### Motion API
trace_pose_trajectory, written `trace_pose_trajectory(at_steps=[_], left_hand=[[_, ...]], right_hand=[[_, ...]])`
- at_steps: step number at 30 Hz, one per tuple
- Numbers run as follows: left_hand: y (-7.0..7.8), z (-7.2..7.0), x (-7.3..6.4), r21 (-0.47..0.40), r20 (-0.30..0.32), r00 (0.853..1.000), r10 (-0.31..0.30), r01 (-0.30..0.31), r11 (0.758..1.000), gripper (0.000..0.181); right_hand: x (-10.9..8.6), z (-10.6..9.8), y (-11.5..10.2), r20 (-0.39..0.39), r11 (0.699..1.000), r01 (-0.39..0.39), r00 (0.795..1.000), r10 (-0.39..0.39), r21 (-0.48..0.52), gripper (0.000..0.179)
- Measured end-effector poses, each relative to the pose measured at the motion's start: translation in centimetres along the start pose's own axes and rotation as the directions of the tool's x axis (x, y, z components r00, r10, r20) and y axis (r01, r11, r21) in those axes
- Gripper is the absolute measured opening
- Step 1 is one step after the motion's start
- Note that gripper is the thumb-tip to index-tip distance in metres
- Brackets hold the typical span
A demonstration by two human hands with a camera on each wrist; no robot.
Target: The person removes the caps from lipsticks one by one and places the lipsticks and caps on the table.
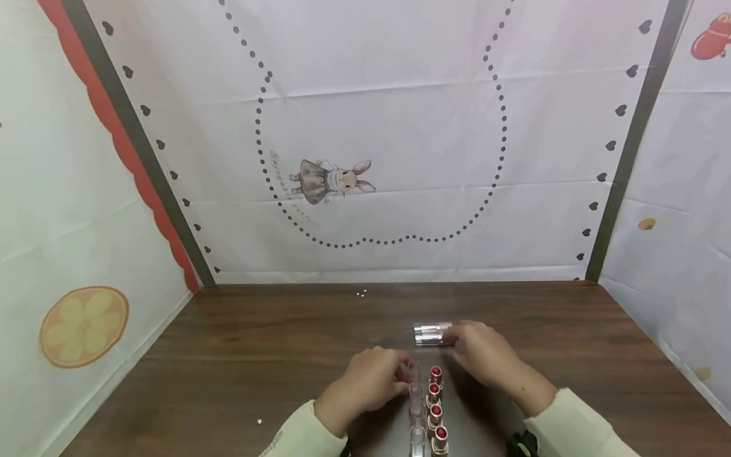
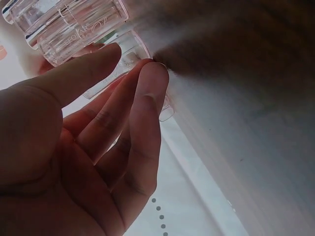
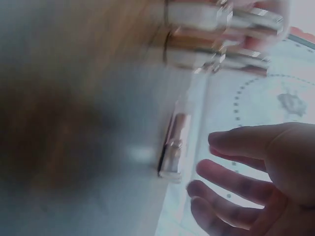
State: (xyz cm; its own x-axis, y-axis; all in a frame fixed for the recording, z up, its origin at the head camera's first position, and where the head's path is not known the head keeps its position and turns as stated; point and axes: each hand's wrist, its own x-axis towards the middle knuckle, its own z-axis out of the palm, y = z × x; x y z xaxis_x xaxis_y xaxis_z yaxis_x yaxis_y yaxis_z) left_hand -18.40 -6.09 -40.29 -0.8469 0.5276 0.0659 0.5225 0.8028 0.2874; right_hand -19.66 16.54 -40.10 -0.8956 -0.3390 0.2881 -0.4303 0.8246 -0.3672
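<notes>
In the head view, my left hand (image 1: 368, 381) is beside the far end of a row of clear lipstick caps (image 1: 417, 435). The left wrist view shows its thumb and fingers apart, close to one standing cap (image 2: 133, 49); whether they touch it I cannot tell. Parallel to the caps stand several uncapped red lipsticks (image 1: 436, 416). My right hand (image 1: 485, 352) reaches over the right end of clear-capped lipsticks (image 1: 428, 334) lying beyond the rows. In the right wrist view its fingers are loosely bent, holding nothing, near a lying lipstick (image 3: 173, 147).
The brown wooden table (image 1: 274, 355) ends at a white printed cloth (image 1: 365, 266) at the back, with cloth walls on both sides. Small white bits (image 1: 362, 293) lie near the back edge, and another white speck (image 1: 259, 421) lies at the left front.
</notes>
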Motion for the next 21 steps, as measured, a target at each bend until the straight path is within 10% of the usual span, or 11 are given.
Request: trace_pose_trajectory(at_steps=[21], left_hand=[[0.0,-0.3,0.2,-0.021,0.026,1.000,-0.015,0.016,1.000,0.026]], right_hand=[[2.9,1.6,0.4,0.030,0.984,-0.011,0.999,0.017,-0.175,0.011]])
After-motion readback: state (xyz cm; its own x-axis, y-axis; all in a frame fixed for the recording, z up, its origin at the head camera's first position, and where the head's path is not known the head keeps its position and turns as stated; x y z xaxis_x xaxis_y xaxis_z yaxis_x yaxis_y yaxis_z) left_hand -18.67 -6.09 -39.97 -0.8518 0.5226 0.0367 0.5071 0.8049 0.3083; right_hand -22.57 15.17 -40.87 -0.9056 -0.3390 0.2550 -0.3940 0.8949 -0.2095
